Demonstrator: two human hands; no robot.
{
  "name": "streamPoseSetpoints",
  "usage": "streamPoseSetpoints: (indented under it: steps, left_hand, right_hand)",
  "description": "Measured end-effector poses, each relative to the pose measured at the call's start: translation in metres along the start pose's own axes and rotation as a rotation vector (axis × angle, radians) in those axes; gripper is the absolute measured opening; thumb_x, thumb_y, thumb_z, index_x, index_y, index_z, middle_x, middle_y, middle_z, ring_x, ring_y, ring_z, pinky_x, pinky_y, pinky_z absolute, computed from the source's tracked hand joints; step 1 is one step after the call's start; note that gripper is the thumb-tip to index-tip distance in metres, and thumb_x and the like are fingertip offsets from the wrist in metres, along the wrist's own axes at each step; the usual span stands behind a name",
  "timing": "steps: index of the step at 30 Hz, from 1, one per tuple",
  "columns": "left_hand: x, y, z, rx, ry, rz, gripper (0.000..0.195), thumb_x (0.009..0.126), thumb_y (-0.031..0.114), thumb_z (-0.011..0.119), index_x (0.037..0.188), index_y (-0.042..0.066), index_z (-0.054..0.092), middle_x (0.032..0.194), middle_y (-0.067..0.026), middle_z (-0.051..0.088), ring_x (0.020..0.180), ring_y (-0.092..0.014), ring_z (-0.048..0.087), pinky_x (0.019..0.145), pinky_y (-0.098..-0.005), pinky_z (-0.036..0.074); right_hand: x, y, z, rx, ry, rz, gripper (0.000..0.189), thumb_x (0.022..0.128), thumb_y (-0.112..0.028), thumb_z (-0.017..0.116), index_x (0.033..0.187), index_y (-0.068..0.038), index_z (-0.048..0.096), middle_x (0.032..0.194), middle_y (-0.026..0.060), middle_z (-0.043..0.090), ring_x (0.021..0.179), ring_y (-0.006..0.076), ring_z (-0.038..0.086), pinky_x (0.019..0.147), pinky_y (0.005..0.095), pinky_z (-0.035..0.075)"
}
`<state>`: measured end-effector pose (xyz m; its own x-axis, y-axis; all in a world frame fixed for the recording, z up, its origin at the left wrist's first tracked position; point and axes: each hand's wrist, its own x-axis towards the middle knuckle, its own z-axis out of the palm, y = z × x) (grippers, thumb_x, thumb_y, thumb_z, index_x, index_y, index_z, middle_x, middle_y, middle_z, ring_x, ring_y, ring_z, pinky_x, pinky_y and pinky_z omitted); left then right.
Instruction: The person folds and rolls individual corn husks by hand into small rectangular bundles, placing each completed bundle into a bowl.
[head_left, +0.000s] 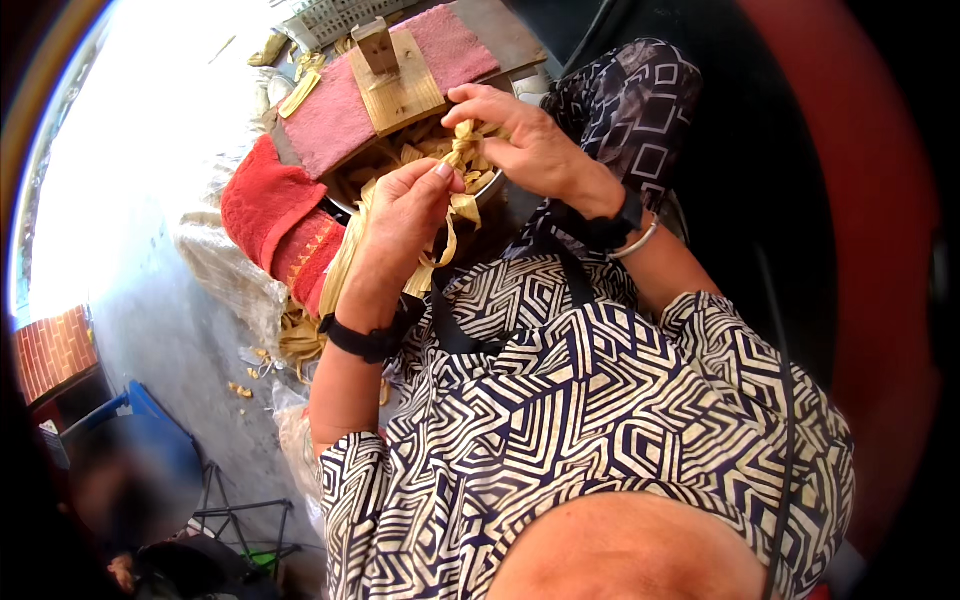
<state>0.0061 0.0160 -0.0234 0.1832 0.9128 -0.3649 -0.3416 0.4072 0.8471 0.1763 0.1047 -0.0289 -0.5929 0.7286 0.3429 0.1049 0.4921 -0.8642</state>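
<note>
Pale yellow plant-fibre strips, which look like dried corn husk (459, 148), are drawn into a small knotted bundle between my hands. My left hand (409, 199) pinches the lower part of this bundle between thumb and fingertips. Long loose strips (349, 251) trail behind that wrist, and a curled length hangs below the palm. At the bundle's top end, my right hand (529, 142) curves around it with the thumb against it and the index finger raised. Beneath both hands, a round basin (491, 187) holds many more husk pieces (409, 154).
A board with pink towelling (322, 116) spans the basin and carries a wooden block with an upright post (376, 49). A red towel (270, 199) lies to the left. Beyond are a white plastic crate (330, 19) and a blue chair (154, 427) with a blurred person.
</note>
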Motion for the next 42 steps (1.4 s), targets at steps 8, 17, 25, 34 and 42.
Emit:
streamPoseSetpoints:
  steps: [8,17,25,34,42]
  left_hand:
    - [-0.003,0.025,-0.007,-0.037,-0.083,-0.016,0.024,0.095,0.023,0.053,0.080,0.005,0.062,0.055,0.0094,0.041,0.045,-0.001,0.030,0.041,-0.0176,0.021]
    - [-0.052,0.045,-0.025,0.342,-0.329,-0.056,0.025,0.094,0.023,0.056,0.080,0.004,0.064,0.063,0.0084,0.047,0.057,-0.001,0.039,0.049,-0.0185,0.029]
    - [0.029,0.038,-0.068,0.292,0.182,0.235,0.021,0.091,0.016,0.058,0.091,-0.004,0.066,0.071,0.0035,0.056,0.065,-0.004,0.047,0.059,-0.0200,0.040]
    - [0.092,0.036,-0.100,0.801,0.394,0.441,0.023,0.086,0.018,0.059,0.095,-0.001,0.067,0.073,-0.0102,0.063,0.069,-0.019,0.059,0.065,-0.0327,0.046]
    - [0.078,0.036,-0.093,1.358,0.692,0.168,0.028,0.086,0.030,0.054,0.085,0.006,0.069,0.085,-0.0200,0.066,0.086,-0.038,0.063,0.076,-0.0467,0.048]
  right_hand:
    - [0.016,-0.025,-0.007,-0.443,-0.272,-0.294,0.025,0.077,-0.008,0.065,0.102,-0.006,0.062,0.087,0.0073,0.064,0.083,0.0277,0.061,0.069,0.0349,0.046]
    - [-0.006,-0.072,-0.039,0.005,-0.694,0.172,0.009,0.087,-0.011,0.060,0.086,-0.002,0.060,0.066,0.0037,0.054,0.059,0.0134,0.054,0.055,0.0276,0.041]
    - [0.047,-0.006,-0.012,0.217,-0.082,0.350,0.014,0.092,-0.010,0.054,0.100,-0.001,0.061,0.072,-0.0030,0.056,0.059,0.0027,0.048,0.053,0.0176,0.041]
    - [0.089,0.047,0.006,-0.262,0.049,0.190,0.018,0.085,-0.015,0.058,0.092,0.000,0.065,0.079,0.0126,0.065,0.075,0.0199,0.062,0.071,0.0309,0.047]
    - [0.064,0.054,-0.004,-0.370,-0.093,0.224,0.018,0.084,-0.013,0.063,0.094,0.001,0.067,0.079,0.0073,0.067,0.076,0.0137,0.062,0.069,0.0270,0.049]
